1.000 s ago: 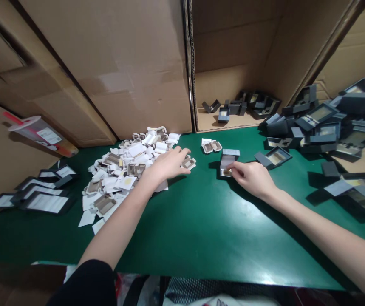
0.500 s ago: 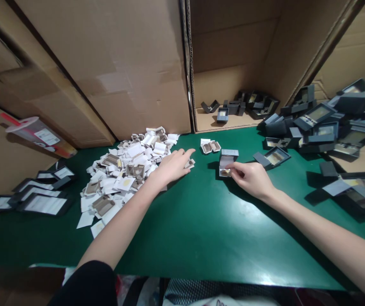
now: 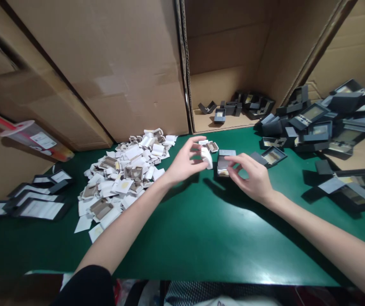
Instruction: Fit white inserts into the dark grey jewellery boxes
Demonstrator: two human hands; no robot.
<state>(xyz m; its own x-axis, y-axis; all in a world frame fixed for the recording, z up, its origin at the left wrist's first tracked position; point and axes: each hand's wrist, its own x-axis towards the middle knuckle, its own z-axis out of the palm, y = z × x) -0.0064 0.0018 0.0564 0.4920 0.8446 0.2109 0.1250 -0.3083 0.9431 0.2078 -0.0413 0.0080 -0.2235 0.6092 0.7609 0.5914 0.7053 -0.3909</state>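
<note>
Head cam: left hand (image 3: 184, 163) pinches one white insert (image 3: 207, 156); right hand (image 3: 253, 177), fingers loosely spread, touches one open box (image 3: 224, 162).

One left hand (image 3: 182, 163), one right hand (image 3: 253, 177), one held insert (image 3: 206, 156), one insert heap (image 3: 121, 180), one cup (image 3: 34, 137).

A small white paper insert (image 3: 207, 156) is held pinched in the fingertips of the left hand (image 3: 184, 162), tilted on edge above the green table (image 3: 182, 229). Just to its right, a small dark grey box (image 3: 223, 165) is set on the table, lid raised at the far side and pale yellowish lining exposed. Its right edge is touched by the right hand (image 3: 253, 177).
</note>
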